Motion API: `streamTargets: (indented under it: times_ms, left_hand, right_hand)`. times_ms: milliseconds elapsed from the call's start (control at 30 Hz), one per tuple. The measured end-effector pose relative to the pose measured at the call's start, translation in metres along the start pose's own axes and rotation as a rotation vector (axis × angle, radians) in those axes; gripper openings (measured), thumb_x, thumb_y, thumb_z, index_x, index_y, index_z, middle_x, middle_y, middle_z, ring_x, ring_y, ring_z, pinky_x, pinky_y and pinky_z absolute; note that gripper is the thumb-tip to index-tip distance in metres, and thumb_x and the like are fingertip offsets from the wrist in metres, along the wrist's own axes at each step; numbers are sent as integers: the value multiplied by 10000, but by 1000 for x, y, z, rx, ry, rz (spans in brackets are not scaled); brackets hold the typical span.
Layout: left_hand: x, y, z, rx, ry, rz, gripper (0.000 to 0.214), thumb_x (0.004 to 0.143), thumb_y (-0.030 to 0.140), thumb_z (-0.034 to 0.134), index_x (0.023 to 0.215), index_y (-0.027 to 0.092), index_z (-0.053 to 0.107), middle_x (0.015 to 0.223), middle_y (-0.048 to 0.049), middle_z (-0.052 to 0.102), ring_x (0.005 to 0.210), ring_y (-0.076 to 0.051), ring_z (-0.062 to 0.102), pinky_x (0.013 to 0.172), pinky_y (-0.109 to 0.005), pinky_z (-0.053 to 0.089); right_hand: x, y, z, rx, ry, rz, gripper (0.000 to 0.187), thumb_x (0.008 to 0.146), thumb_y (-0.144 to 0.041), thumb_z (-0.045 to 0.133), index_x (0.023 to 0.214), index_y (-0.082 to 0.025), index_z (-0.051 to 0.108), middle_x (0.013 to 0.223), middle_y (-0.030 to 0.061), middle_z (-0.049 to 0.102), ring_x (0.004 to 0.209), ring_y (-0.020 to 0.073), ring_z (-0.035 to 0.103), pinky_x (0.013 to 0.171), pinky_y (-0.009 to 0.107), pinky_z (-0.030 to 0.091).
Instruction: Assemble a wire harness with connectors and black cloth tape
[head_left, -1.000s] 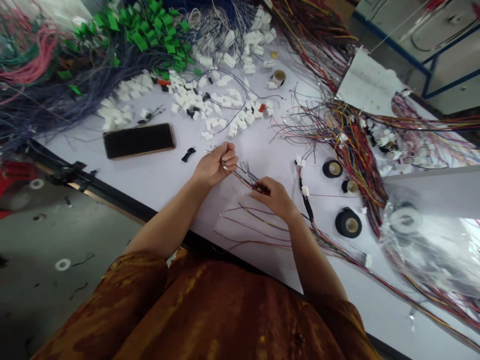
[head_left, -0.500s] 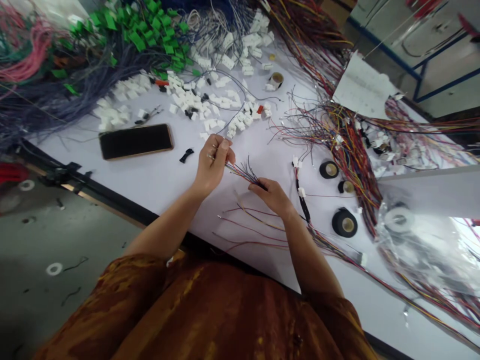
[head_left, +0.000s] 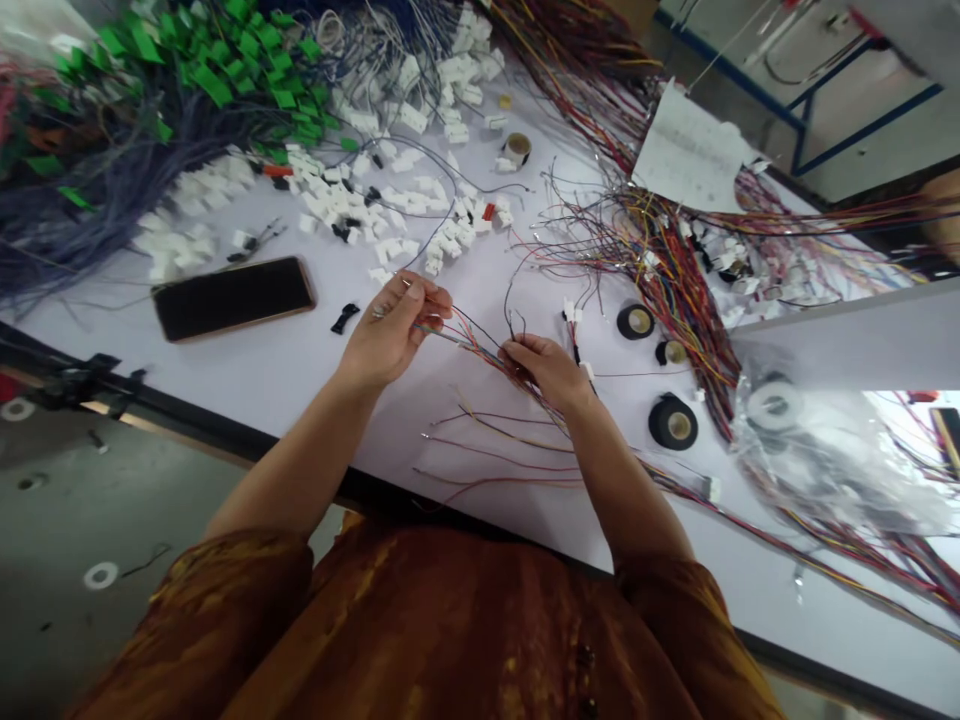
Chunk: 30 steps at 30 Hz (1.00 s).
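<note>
Thin coloured wires [head_left: 472,342] stretch between my two hands above the white table. My left hand [head_left: 390,325] is closed on their ends at the left, the fingertips pinched together. Around the same bundle, further along, my right hand [head_left: 546,368] is closed, and a few dark wire ends stick up by its thumb. Below my hands, loose red and yellow wires [head_left: 495,450] lie fanned on the table. A taped harness branch with a small white connector [head_left: 572,311] lies just right of my right hand.
A phone [head_left: 235,298] and a small black part [head_left: 345,318] lie left of my hands. White connectors [head_left: 337,200] and green connectors [head_left: 247,60] are heaped beyond. Black tape rolls [head_left: 673,422], a wire pile [head_left: 682,280] and a plastic bag [head_left: 817,450] are at right.
My hands have moved slightly apart, with a longer stretch of the wires now spread between them. The camera view has shifted a little to the right.
</note>
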<state>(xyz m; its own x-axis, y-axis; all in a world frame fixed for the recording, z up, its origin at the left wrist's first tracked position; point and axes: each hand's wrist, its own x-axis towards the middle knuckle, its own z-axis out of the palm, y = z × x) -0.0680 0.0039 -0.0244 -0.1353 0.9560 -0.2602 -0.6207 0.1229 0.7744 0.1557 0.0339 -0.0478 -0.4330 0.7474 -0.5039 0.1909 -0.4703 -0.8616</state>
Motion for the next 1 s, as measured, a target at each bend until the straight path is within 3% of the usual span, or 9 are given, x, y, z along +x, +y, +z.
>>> streamTargets:
  times_ms: [233,400,533,567,633,700,767,833,1000]
  left_hand:
    - [1,4,-2,-51,57,-111,227,970,253,585,765,162,620,790,-37,695,597,-78,653,434,-140,436]
    - [7,0,-5,-108,55,-145,310,1008,244,502,735,157,621,677,-13,612,473,-28,514,331,-98,266]
    - [12,0,-7,-158,28,-175,248,978,256,564,750,175,619,632,18,546,411,-15,396,322,-110,233]
    - [13,0,-7,-173,22,-193,240,974,254,570,751,177,617,632,19,540,415,-17,396,325,-114,233]
    - [16,2,-6,-199,13,-228,247,981,243,553,751,177,612,637,17,538,426,-21,402,327,-117,229]
    - [18,5,-4,-217,11,-253,268,994,235,524,746,175,606,638,13,540,432,-23,406,329,-119,226]
    - [18,6,-1,-214,4,-253,278,1002,236,508,747,179,606,631,12,540,429,-25,406,331,-124,227]
    - [16,5,2,-172,-14,-204,273,999,260,520,752,188,612,616,14,541,420,-31,403,334,-134,235]
    - [4,-7,7,95,-143,106,291,963,407,579,777,190,632,645,3,609,440,-65,478,380,-162,317]
  right_hand:
    - [-7,-18,-16,-107,-142,-11,250,832,-395,646,903,-159,692,558,-56,474,491,65,400,473,204,337]
    - [4,-25,-41,-56,326,-163,246,879,-436,555,865,-193,589,705,-16,543,581,87,506,551,219,446]
    - [-6,-28,-46,-409,639,-433,296,804,-366,687,1037,-201,608,969,53,627,807,155,572,707,297,503]
    - [-13,-29,-42,-490,641,-526,290,806,-334,693,1057,-207,622,1022,63,632,860,166,576,741,309,501]
    - [-28,-30,-28,-587,462,-647,165,868,-291,632,1009,-213,667,1005,56,643,867,163,581,746,304,484]
    - [-39,-30,-11,-636,200,-652,124,910,-259,585,933,-206,695,922,35,642,777,133,572,702,278,458]
    - [-42,-28,4,-684,64,-598,105,901,-236,604,911,-191,697,892,24,637,713,109,543,679,263,431]
    - [-38,-25,12,-723,60,-545,73,880,-214,619,889,-177,680,873,18,634,692,102,513,679,260,407]
    - [-31,-23,9,-687,156,-454,86,875,-208,567,794,-183,575,724,-20,577,655,99,474,643,254,359]
